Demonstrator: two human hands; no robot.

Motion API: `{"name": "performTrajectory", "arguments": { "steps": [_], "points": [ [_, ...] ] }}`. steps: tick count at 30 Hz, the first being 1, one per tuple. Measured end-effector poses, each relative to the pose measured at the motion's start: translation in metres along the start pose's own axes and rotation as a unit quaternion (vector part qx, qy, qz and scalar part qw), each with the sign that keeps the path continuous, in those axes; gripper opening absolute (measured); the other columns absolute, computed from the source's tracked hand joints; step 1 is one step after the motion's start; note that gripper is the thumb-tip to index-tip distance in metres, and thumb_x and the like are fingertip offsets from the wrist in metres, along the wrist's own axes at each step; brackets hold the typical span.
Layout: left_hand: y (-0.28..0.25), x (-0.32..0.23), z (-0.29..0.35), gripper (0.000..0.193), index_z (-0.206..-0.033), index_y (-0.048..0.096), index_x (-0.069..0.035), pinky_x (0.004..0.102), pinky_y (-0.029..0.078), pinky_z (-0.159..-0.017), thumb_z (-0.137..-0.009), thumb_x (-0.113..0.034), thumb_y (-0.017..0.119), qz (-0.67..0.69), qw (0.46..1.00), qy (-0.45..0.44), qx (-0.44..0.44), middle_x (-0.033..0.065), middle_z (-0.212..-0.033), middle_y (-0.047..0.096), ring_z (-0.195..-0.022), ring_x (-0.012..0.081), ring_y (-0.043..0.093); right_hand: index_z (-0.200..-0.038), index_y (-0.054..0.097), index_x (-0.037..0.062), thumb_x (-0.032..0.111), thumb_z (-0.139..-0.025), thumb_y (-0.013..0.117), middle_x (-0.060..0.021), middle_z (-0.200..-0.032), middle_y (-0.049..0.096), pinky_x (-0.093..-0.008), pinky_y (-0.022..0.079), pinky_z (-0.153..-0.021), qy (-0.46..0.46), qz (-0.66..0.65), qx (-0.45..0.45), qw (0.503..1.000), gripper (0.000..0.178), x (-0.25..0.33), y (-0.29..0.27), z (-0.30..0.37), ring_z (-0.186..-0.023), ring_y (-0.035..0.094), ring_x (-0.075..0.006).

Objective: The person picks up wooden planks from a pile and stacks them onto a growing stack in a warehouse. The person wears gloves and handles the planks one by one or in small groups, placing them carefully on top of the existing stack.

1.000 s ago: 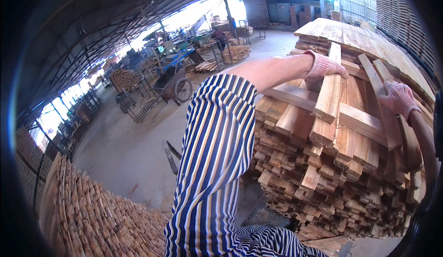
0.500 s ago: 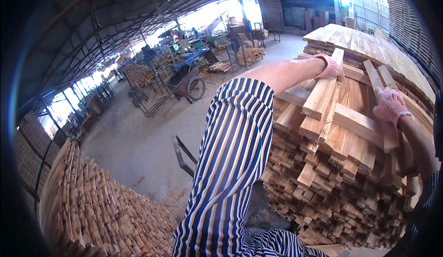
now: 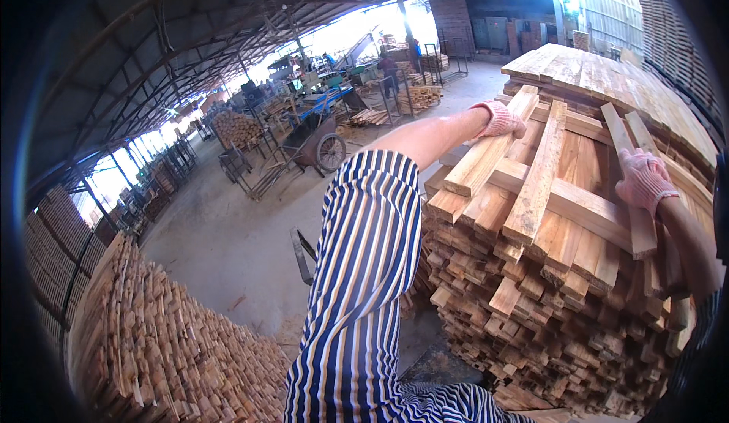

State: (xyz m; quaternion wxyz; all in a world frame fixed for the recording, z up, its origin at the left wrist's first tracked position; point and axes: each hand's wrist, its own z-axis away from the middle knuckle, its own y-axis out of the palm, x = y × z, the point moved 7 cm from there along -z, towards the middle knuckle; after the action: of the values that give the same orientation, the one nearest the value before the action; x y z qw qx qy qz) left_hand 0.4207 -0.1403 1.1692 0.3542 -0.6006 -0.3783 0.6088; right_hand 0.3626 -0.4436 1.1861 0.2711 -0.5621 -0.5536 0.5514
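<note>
My left hand [image 3: 501,120], in a pink knit glove, is closed over a wooden plank [image 3: 480,166] at the left side of the stack's top. Beside it, to the right, a second loose plank [image 3: 536,180] lies slanted across a crosswise batten [image 3: 588,204]. At the right, my right hand [image 3: 645,180], gloved the same way, is closed around a narrow wooden strip [image 3: 642,229] that rests across the pile. The undersides of both hands are hidden. Below, the large stack of lumber [image 3: 547,324] shows its uneven board ends.
A wide layer of boards [image 3: 607,70] lies behind the strips. Another tall lumber stack [image 3: 182,339] stands at the lower left. Across the concrete floor [image 3: 228,248] are a wheeled cart [image 3: 319,146], machines and a person [image 3: 389,74] farther back.
My left hand has moved left and slightly nearer, carrying its plank away from the one beside it. That second plank now lies apart with a gap between. My right hand stays nearly in place.
</note>
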Motion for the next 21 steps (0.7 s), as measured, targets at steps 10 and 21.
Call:
{"name": "performTrajectory", "arguments": {
  "steps": [10, 21],
  "points": [
    [0.009, -0.01, -0.008, 0.058, -0.108, 0.072, 0.0, 0.0376, 0.053, -0.078, -0.063, -0.036, 0.084, -0.031, 0.998, -0.022, 0.048, 0.0155, -0.106, 0.07, -0.088, 0.0242, 0.067, -0.119, 0.058, 0.0002, 0.023, -0.075, 0.061, -0.0248, -0.116, 0.062, -0.0441, 0.049, -0.094, 0.002, -0.002, -0.015, 1.0, 0.05, -0.007, 0.001, 0.001, -0.11, 0.061, -0.0378],
    [-0.002, 0.038, -0.022, 0.059, -0.108, 0.071, 0.0, 0.0412, 0.054, -0.078, -0.059, -0.031, 0.079, 0.015, 0.999, -0.025, 0.042, 0.0177, -0.103, 0.07, -0.087, 0.0276, 0.067, -0.117, 0.056, 0.0014, 0.02, -0.074, 0.064, -0.0252, -0.114, 0.06, -0.046, 0.047, -0.095, -0.006, -0.011, -0.023, 1.0, 0.047, 0.003, 0.009, -0.007, -0.107, 0.06, -0.0402]
  ]
}}
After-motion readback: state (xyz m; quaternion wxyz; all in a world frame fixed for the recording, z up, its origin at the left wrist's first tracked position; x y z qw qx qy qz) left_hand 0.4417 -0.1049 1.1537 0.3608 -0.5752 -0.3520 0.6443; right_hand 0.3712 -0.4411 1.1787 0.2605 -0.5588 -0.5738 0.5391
